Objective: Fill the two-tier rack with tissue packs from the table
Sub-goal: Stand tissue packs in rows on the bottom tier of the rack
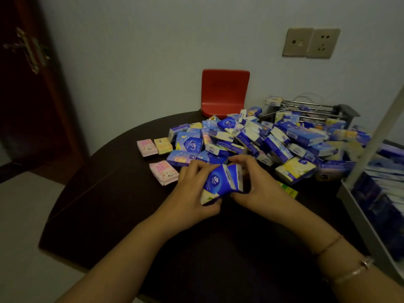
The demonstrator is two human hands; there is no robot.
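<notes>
pack pile (pixel 262 141) blocks far side, rack (pixel 358 215) right

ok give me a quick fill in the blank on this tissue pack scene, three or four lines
1. Both hands, left hand and right hand, hold a small stack of ____ tissue packs.
2. The chair behind the table is ____.
3. Two pink packs lie to the ____ of the big pile.
4. On the wall, the sockets sit ____ the pile.

Missing words: blue; red; left; above
</notes>
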